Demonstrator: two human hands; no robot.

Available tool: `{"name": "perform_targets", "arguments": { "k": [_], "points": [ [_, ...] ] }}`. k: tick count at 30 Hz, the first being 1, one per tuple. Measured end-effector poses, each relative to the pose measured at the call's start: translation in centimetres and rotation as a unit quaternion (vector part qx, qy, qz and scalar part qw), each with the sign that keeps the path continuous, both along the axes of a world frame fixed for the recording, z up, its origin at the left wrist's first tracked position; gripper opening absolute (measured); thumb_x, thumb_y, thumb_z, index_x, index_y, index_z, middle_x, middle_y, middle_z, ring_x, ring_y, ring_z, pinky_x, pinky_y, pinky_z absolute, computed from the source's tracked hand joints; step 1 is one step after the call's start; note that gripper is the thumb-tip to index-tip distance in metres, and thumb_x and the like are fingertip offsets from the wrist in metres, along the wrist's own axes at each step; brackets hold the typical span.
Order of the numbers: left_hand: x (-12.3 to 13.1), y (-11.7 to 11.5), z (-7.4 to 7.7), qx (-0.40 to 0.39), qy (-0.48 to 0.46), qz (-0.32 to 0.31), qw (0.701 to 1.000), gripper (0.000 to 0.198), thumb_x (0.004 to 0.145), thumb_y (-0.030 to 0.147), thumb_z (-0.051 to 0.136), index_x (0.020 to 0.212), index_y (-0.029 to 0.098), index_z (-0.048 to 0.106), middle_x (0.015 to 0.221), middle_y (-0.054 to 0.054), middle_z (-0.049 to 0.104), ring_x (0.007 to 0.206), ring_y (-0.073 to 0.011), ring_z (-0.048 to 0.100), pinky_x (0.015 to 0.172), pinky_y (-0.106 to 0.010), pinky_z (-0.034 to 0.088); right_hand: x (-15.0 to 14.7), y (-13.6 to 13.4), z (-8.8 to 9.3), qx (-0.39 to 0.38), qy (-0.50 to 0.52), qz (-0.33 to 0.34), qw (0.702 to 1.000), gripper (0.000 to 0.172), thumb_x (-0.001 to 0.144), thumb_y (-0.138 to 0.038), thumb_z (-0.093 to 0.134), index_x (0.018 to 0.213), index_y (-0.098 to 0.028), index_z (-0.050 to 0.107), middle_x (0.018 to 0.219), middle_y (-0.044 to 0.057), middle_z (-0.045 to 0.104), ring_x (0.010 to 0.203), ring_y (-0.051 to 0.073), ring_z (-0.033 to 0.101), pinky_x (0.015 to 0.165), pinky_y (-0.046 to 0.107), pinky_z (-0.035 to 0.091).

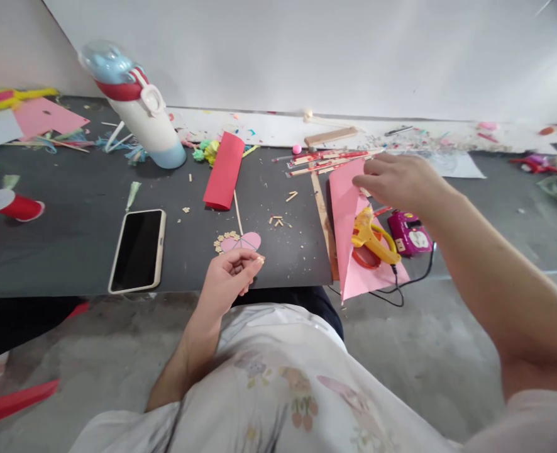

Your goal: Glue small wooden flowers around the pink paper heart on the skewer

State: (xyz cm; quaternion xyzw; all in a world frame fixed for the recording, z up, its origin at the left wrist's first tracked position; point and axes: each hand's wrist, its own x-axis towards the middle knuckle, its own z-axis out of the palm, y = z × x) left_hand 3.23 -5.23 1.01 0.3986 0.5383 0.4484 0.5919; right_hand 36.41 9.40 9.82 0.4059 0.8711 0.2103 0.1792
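Shirt (278, 377) nearest, we note left hand (231, 277) pinching a pale scrap (261, 258), right hand (401, 179) over pink paper (345, 214), hold untellable; a snagged cord (395, 274) could drag the glue gun (368, 236) down.

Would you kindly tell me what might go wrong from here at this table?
1. The black cord loops past the front edge of the table, so a snag might drag the yellow tool off the pink paper.
2. The phone lies right by that edge, and a bump might send it to the floor.
3. Loose wooden bits lie near the left hand and could be scattered by a careless sweep.
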Motion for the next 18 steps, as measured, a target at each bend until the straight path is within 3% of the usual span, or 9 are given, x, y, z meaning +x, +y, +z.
{"name": "perform_targets", "arguments": {
  "k": [13,18],
  "points": [
    [-1.9,-1.9,0.3,-0.004,0.004,0.011,1.0,0.029,0.071,0.041,0.08,0.082,0.016,0.07,0.055,0.006,0.053,0.037,-0.0017,0.04,0.034,-0.014,0.031,-5.3,1.5,-2.3,-0.023,0.02,0.096,0.995,0.03,0.094,-0.006,0.044,0.105,-0.016,0.07,0.101,0.013,0.07,0.098,0.025,0.058,0.065,0.033,0.031],
    [-2.5,-2.3,0.4,-0.002,-0.006,0.014,1.0,0.029,0.073,0.041,0.079,0.084,0.016,0.07,0.056,0.005,0.054,0.038,-0.002,0.041,0.035,-0.014,0.031,-8.9,1.1,-2.4,-0.07,0.028,0.13,0.989,0.038,0.084,0.003,0.047,0.109,-0.015,0.068,0.1,0.013,0.069,0.095,0.024,0.059,0.064,0.032,0.031]
  ]
}}
